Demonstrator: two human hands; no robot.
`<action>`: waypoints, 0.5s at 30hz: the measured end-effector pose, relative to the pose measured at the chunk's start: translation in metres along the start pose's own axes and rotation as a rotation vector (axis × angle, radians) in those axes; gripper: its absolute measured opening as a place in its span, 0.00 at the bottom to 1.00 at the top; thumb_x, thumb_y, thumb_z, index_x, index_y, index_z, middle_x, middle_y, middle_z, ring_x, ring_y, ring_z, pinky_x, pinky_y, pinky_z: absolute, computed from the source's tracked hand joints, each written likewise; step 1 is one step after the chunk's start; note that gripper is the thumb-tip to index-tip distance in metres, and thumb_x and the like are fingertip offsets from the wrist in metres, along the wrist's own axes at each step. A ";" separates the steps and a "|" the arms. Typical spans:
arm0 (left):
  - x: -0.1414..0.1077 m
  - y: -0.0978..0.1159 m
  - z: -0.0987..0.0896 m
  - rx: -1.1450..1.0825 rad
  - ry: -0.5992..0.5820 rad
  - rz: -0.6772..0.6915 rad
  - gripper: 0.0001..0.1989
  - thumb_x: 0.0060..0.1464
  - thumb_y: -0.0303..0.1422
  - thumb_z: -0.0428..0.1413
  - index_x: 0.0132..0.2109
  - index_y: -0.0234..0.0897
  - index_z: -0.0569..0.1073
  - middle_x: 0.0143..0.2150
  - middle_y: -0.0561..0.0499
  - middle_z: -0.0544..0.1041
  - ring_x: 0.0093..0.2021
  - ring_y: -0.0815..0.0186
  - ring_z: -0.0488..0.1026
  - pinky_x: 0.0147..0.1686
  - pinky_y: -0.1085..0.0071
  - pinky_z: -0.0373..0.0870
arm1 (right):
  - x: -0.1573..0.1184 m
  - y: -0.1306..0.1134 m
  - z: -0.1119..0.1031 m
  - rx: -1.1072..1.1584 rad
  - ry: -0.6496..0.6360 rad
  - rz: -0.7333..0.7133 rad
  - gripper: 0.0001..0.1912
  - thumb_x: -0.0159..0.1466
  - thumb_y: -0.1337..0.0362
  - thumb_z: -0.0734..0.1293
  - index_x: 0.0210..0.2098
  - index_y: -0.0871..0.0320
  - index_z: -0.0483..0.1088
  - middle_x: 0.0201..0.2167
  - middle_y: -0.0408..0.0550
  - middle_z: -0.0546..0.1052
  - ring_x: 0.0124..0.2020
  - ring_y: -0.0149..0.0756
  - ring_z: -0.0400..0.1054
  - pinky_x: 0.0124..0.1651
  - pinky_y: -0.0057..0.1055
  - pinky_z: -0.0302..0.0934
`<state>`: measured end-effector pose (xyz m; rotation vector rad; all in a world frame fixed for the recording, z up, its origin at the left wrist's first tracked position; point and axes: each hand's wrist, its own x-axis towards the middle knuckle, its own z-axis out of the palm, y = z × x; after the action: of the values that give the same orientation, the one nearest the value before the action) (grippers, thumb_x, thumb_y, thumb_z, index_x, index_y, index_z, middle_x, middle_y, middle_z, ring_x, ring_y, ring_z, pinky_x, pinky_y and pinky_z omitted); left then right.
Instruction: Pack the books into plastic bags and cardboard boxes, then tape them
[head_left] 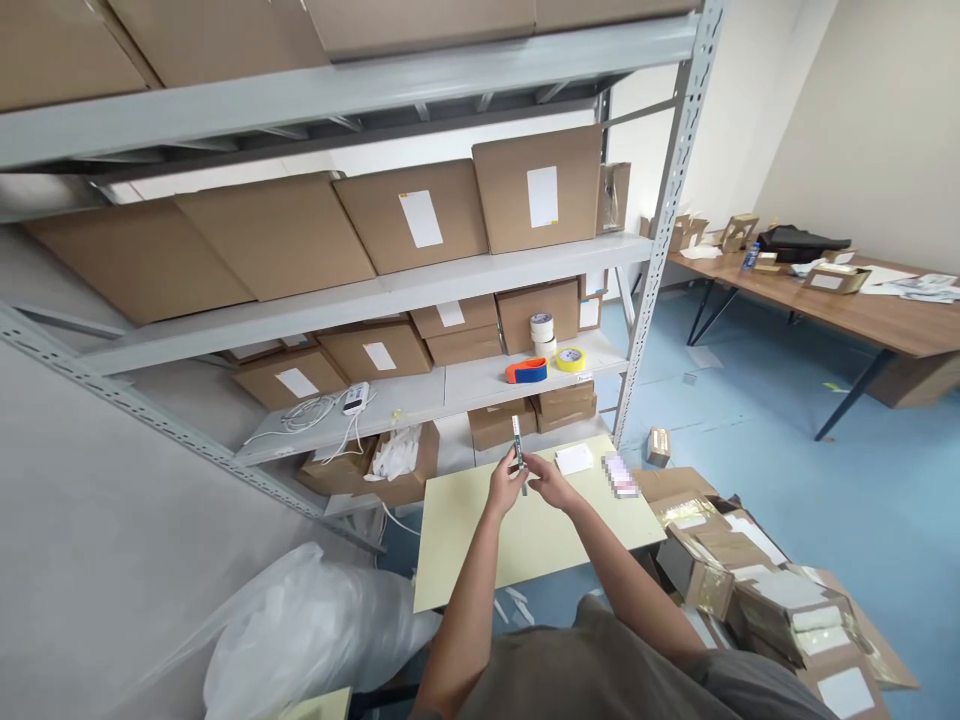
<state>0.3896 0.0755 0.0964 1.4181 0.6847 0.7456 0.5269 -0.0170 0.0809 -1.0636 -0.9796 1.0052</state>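
Above the pale yellow table (465,540), my two hands meet around a slim green-and-white strip (517,430), held upright and slightly tilted. My left hand (507,487) is closed on its lower part. From the other side, my right hand (553,484) has its fingers bent and pinched against the same strip near its lower end. The exact kind of the strip is too small to make out. A small grey bit (525,490) shows just below the fingers. White papers (574,459) lie to the right of my right hand, beside a blurred pinkish item (620,476).
A metal shelf rack (420,283) with cardboard boxes stands ahead. Its lower shelf holds an orange-and-blue tape dispenser (526,371), yellow tape (571,359) and a power strip (356,398). Cartons (787,600) pile up at right; a plastic bag (315,630) bulges at left.
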 end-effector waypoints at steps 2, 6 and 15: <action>0.005 0.007 -0.018 -0.045 0.012 0.017 0.39 0.48 0.34 0.70 0.68 0.40 0.74 0.64 0.40 0.78 0.59 0.51 0.78 0.61 0.57 0.73 | 0.007 0.002 0.001 -0.069 0.019 0.021 0.28 0.53 0.60 0.75 0.55 0.47 0.78 0.65 0.51 0.76 0.69 0.52 0.66 0.67 0.50 0.62; 0.010 0.019 -0.065 -0.202 -0.032 -0.020 0.44 0.49 0.41 0.70 0.71 0.38 0.70 0.63 0.38 0.79 0.61 0.50 0.77 0.60 0.57 0.73 | 0.020 -0.003 -0.008 -0.187 0.328 0.066 0.31 0.51 0.53 0.79 0.54 0.48 0.78 0.65 0.53 0.75 0.71 0.57 0.61 0.67 0.52 0.62; 0.021 0.023 -0.100 -0.110 0.216 0.008 0.39 0.43 0.41 0.75 0.63 0.39 0.78 0.63 0.36 0.79 0.60 0.49 0.77 0.62 0.55 0.72 | 0.036 -0.026 0.011 0.122 0.154 0.153 0.29 0.51 0.50 0.80 0.49 0.52 0.74 0.42 0.51 0.86 0.41 0.50 0.79 0.42 0.40 0.70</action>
<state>0.3216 0.1530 0.1153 1.2519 0.7922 0.9376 0.5292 0.0155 0.1135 -1.1086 -0.7120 1.0763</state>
